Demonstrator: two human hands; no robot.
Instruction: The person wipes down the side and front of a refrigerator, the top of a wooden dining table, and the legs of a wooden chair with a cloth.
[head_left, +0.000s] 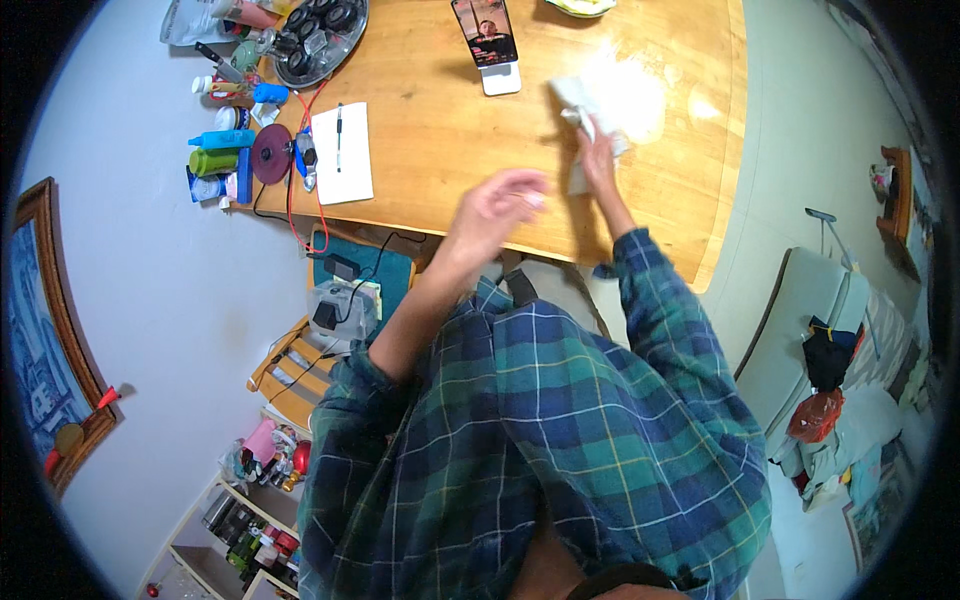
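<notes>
A pale cloth (580, 97) lies bunched and partly spread on the wooden table (435, 150), with my right hand (596, 154) gripping its middle. To the left, my left hand (499, 210) is raised near the table's front edge, blurred, its fingers curled loosely; whether something small is between them I cannot tell. Beyond both hands, a smartphone (486, 34) stands upright on a white stand (501, 78). A pen (339, 139) rests on a white sheet of paper (352, 180) further left.
A round metal tray (360, 37) holds several dark round items at the back left. Bottles, a knife (217, 64), a dark red disc (271, 154) and a red cable (292, 202) crowd the left end. Part of a bowl (583, 7) shows at the back. A chair (397, 274) stands below the front edge.
</notes>
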